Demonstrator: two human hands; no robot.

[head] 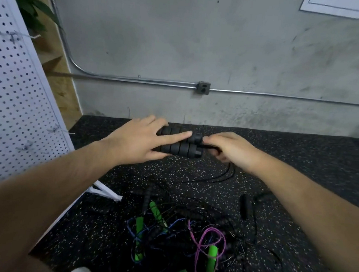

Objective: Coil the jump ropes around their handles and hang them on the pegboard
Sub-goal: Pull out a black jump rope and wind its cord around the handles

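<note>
Gripped two black handles [179,148] side by side in left hand [135,142], index finger laid straight across them, thumb underneath; held up before grey wall [203,41], above speckled floor [300,167]. Pinched black rope [221,177] just past handle ends with right hand [232,149], fingers curled, rope trailing down in loops toward floor. Noted tangled pile [177,232] of more jump ropes lower down on floor, with green handles, purple and blue cords. Noted pegboard [11,101] with hooks at far left.
</note>
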